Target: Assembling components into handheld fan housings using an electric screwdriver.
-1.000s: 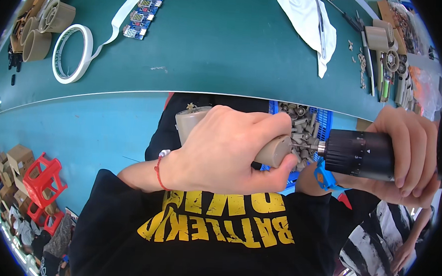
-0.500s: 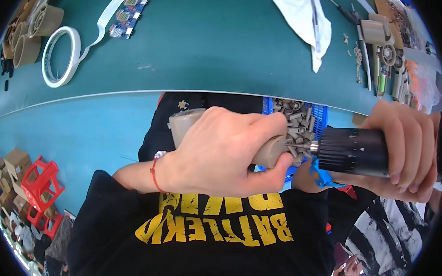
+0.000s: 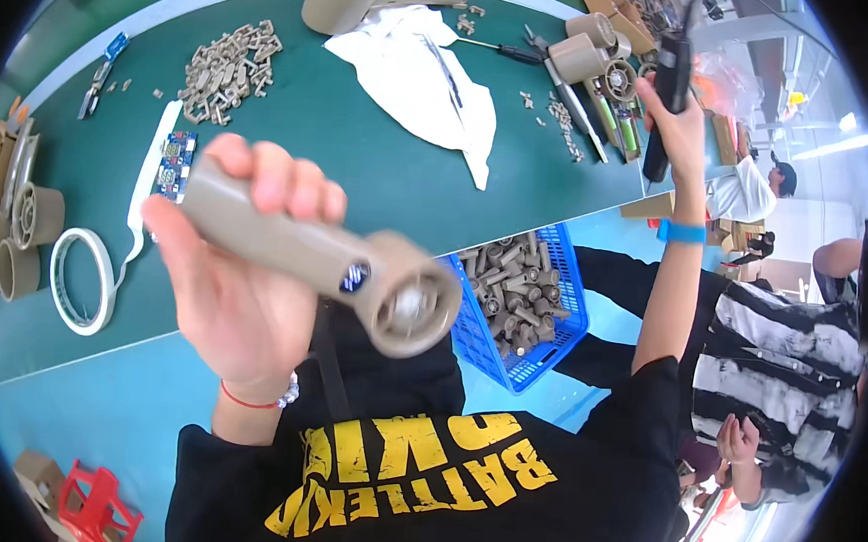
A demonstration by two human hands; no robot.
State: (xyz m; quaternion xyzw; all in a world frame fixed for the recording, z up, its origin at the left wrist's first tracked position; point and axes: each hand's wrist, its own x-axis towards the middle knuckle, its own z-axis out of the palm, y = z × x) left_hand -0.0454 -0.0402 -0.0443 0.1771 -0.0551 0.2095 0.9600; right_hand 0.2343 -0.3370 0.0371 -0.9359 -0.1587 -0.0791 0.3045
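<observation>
My left hand (image 3: 240,315) is wrapped round the handle of a beige handheld fan (image 3: 283,243), raised over the near table edge. Its round head points to the right and toward me, slightly blurred, and a small dark patch shows on the handle. Up at the right, over the table's far corner, my right hand (image 3: 679,132) grips a black electric screwdriver (image 3: 670,82), held upright with a cord from its top. Below and between my arms, a blue plastic basket (image 3: 547,363) holds many similar beige fan pieces (image 3: 513,290).
On the green table (image 3: 295,117) lie a white cloth (image 3: 400,73), small beige parts (image 3: 230,72), circuit boards (image 3: 175,164) and a tape roll (image 3: 58,281). Another beige fan (image 3: 340,6) stands at the back. A person in a striped shirt (image 3: 774,338) is at right.
The electric screwdriver has left the fan and gone up and right with my right hand. My left hand has turned and lifted the fan to the left. The view has shifted, revealing more table and basket.
</observation>
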